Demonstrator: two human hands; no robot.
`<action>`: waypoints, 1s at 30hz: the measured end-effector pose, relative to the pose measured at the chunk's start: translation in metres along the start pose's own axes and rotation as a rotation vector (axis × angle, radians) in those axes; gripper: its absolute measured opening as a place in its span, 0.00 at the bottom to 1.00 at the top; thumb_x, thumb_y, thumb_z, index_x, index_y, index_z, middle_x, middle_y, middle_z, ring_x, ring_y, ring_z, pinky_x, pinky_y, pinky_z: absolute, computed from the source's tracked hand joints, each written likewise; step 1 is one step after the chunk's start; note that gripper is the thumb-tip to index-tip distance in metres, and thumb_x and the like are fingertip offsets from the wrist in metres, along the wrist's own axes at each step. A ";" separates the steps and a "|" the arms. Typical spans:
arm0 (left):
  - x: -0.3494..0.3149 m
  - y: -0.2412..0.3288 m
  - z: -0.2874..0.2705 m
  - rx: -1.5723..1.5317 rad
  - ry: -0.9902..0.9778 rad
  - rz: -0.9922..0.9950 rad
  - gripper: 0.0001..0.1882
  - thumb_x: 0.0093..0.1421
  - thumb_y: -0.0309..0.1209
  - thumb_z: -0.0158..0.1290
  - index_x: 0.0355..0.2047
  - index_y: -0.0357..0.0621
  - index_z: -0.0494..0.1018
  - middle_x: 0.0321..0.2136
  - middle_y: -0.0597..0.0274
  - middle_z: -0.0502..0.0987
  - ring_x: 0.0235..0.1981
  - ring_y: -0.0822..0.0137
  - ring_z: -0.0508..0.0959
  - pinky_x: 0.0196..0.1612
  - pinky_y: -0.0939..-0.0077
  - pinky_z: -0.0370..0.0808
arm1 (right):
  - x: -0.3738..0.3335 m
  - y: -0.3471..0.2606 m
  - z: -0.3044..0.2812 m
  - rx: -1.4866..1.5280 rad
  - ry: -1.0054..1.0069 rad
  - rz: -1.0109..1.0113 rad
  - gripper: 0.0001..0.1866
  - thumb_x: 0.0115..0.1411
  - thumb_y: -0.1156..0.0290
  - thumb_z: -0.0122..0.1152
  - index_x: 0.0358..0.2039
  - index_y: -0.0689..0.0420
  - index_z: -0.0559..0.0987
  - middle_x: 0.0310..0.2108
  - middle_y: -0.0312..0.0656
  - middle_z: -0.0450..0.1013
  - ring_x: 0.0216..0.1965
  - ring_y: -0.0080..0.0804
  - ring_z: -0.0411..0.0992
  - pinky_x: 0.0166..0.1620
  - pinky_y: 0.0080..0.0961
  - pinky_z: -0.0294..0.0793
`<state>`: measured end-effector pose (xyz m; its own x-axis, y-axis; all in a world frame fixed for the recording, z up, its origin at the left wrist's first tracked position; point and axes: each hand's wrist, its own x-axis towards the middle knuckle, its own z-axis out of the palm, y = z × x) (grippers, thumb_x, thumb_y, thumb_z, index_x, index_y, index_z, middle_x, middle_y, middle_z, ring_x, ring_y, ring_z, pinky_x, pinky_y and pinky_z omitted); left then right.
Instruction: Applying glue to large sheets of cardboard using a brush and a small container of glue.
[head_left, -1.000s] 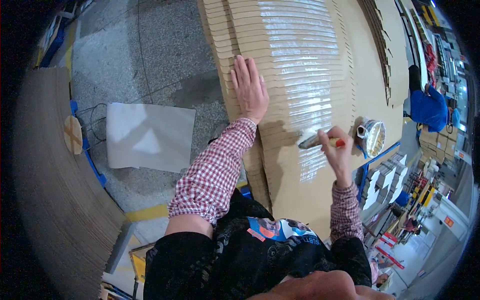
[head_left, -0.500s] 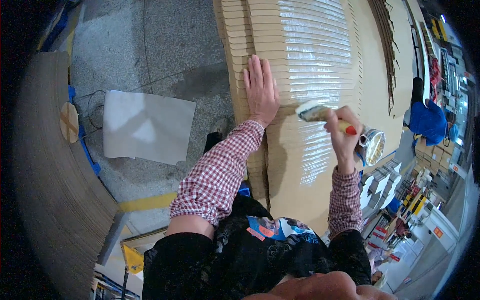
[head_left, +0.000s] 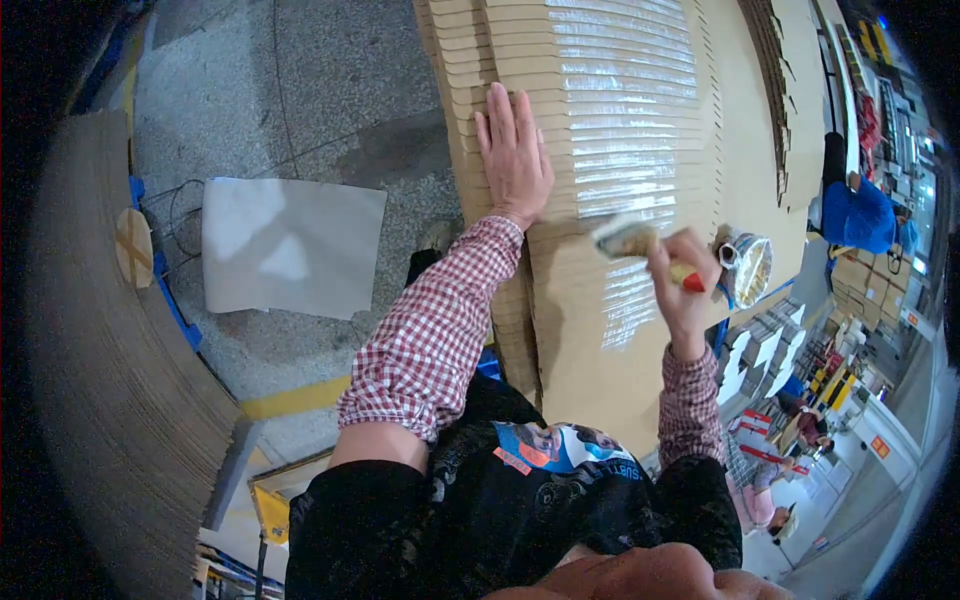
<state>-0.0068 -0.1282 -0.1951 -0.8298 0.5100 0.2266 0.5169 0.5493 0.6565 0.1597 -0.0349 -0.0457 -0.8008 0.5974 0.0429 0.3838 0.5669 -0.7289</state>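
R. hand (head_left: 683,303): pinching flat brush (head_left: 630,240) by handle, bristles over overlapped cardboard sheets (head_left: 615,165); contact unclear (blur).
Round tub (head_left: 752,270): just R. of brush, prob. for easy reach.
L. hand (head_left: 517,170): palm down, fingers slightly apart nr. sheets' L. edge, prob. steadying them.
Co-worker (head_left: 858,215), blue-clad: far R., bkgd.

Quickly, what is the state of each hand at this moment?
Left hand: open, laid palm down on the overlapping cardboard sheets.
Right hand: closed, holding a brush.
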 end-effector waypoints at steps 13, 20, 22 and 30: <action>0.005 -0.012 0.000 -0.009 0.033 0.020 0.28 0.64 0.33 0.36 0.62 0.34 0.47 0.64 0.41 0.45 0.66 0.49 0.45 0.65 0.51 0.39 | -0.061 0.016 0.005 -0.049 -0.003 0.045 0.06 0.52 0.78 0.60 0.20 0.63 0.75 0.17 0.41 0.68 0.20 0.28 0.66 0.24 0.23 0.64; 0.011 -0.008 0.007 -0.046 0.087 0.033 0.30 0.63 0.33 0.37 0.63 0.34 0.46 0.64 0.40 0.44 0.66 0.48 0.45 0.65 0.51 0.39 | -0.021 0.019 0.017 -0.041 0.119 0.001 0.06 0.51 0.78 0.61 0.20 0.62 0.74 0.18 0.40 0.67 0.21 0.28 0.65 0.25 0.22 0.62; 0.013 -0.013 0.004 -0.037 0.115 0.027 0.30 0.63 0.32 0.37 0.63 0.34 0.46 0.64 0.40 0.44 0.66 0.47 0.44 0.65 0.51 0.38 | -0.056 0.023 0.020 -0.075 0.091 -0.035 0.08 0.51 0.78 0.60 0.19 0.62 0.73 0.18 0.41 0.66 0.20 0.30 0.66 0.24 0.24 0.62; 0.007 -0.018 0.000 0.018 0.029 -0.005 0.30 0.62 0.30 0.35 0.62 0.30 0.46 0.64 0.40 0.44 0.66 0.47 0.43 0.66 0.54 0.38 | 0.075 -0.007 0.018 0.409 0.261 0.106 0.12 0.55 0.68 0.62 0.19 0.61 0.74 0.15 0.31 0.69 0.17 0.14 0.65 0.21 0.14 0.62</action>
<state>-0.0222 -0.1343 -0.2050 -0.8380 0.4882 0.2439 0.5161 0.5637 0.6449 0.0890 -0.0047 -0.0495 -0.6054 0.7914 0.0851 0.2034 0.2571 -0.9447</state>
